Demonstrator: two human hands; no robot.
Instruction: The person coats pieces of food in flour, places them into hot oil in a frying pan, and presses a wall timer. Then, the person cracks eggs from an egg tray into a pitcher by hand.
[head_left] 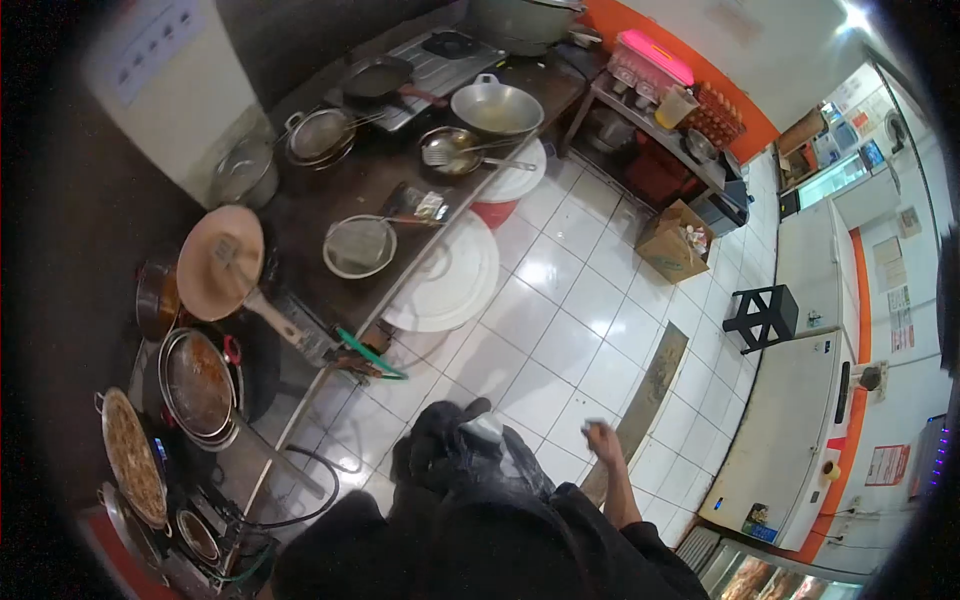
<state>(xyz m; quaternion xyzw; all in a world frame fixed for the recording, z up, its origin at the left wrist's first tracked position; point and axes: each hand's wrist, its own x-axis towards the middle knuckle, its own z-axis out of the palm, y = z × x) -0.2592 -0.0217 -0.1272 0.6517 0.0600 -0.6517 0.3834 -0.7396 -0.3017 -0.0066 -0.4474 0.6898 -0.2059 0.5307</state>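
Observation:
My right hand (602,440) hangs over the white tiled floor at the right of my body, its fingers curled; whether anything is in it is too small to tell. My left hand does not show; dark clothing fills the lower middle. At the left, a pale frying pan (222,262) with a spatula in it rests near the counter edge. Below it are a strainer with reddish food (198,385) and a wide pan of brown food (135,458).
The dark counter (300,235) runs along my left, with a wok (497,107) and strainers on it. A large white lid (450,275) lies beside it. Farther off are a cardboard box (675,242), a black stool (762,318) and a white chest freezer (780,430).

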